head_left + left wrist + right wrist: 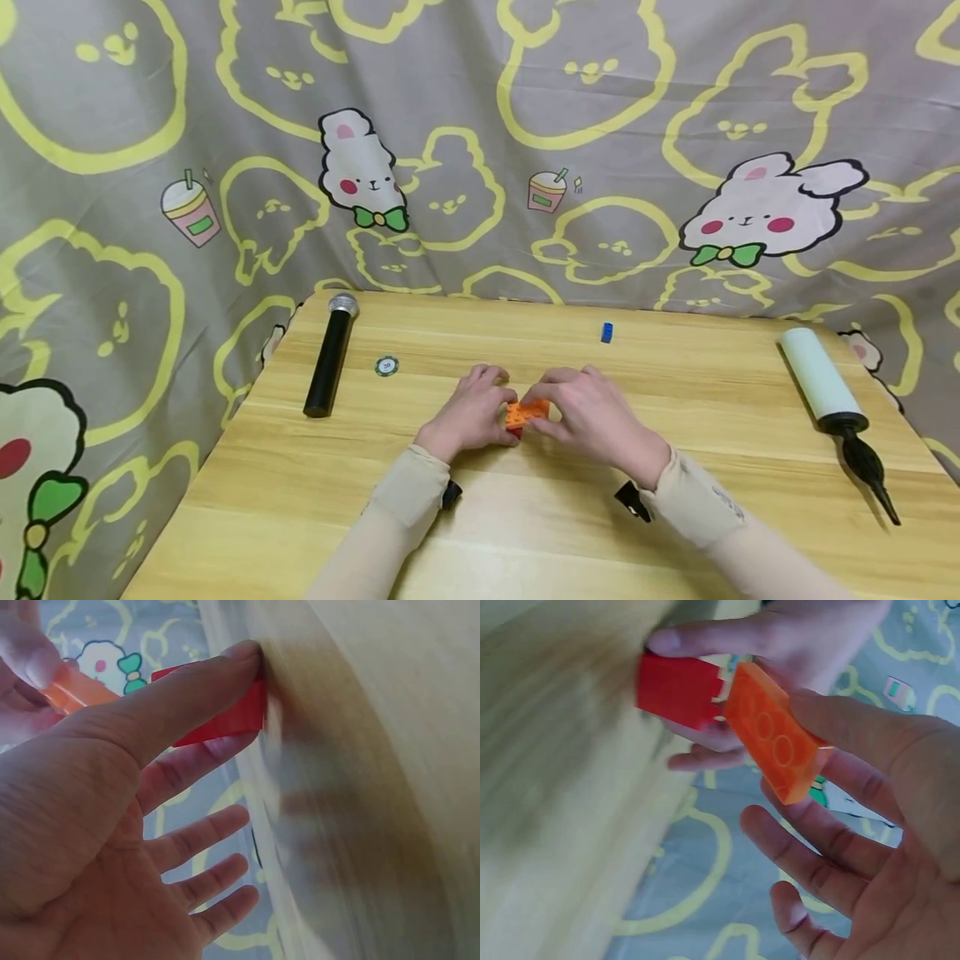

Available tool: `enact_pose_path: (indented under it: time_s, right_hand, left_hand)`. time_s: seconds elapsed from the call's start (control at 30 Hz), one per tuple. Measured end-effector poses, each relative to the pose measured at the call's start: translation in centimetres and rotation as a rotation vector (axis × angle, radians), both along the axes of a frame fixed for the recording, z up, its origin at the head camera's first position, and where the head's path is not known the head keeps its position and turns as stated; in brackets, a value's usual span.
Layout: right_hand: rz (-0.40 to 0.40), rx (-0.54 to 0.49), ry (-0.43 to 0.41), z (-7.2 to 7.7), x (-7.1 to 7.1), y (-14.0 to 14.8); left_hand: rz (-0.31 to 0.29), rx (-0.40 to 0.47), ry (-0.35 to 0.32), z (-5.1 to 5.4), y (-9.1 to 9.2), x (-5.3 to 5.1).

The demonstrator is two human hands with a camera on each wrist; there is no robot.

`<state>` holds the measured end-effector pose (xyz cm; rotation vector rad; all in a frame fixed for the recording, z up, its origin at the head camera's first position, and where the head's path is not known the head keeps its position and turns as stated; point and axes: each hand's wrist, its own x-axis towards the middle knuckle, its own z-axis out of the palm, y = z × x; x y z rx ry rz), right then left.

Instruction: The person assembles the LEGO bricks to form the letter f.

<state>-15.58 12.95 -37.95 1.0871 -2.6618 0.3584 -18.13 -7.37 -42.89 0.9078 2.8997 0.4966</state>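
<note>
My left hand (472, 412) pinches a red toy brick (679, 690) between thumb and forefinger, low against the tabletop; its other fingers are spread in the left wrist view. My right hand (588, 417) holds an orange toy brick (772, 731) by one end between thumb and fingers. In the right wrist view the orange brick is tilted, its hollow underside showing, close to the studs of the red one. From the head view the orange brick lies over the red brick (514, 432) and hides most of it. Whether the two bricks touch, I cannot tell.
On the wooden table (525, 533), a black microphone (330, 358) and a round chip (387, 366) lie at the left. A small blue brick (607, 332) is near the back. At the right lies a pale hand pump (821, 375) with a black nozzle. A patterned curtain (465, 100) hangs behind.
</note>
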Motion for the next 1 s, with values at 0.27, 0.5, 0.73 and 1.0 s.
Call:
enact_pose_path:
  time_s: [0.27, 0.5, 0.73, 1.0]
  right_hand:
    - [0.0, -0.024, -0.019, -2.3, -0.5, -0.1]
    - [-0.012, -0.014, -0.021, -2.6, -0.5, -0.2]
    - [-0.028, -0.008, -0.032, -2.6, -0.3, -0.2]
    - [-0.01, -0.006, -0.044, -2.6, -0.3, -0.2]
  left_hand:
    - [-0.007, -0.018, -0.002, -0.1, 0.3, 0.1]
    - [0.011, -0.026, -0.005, 0.1, 0.1, 0.0]
    - [0.014, -0.031, -0.006, 0.3, 0.2, 0.1]
    - [0.019, -0.027, -0.017, 0.3, 0.2, 0.2]
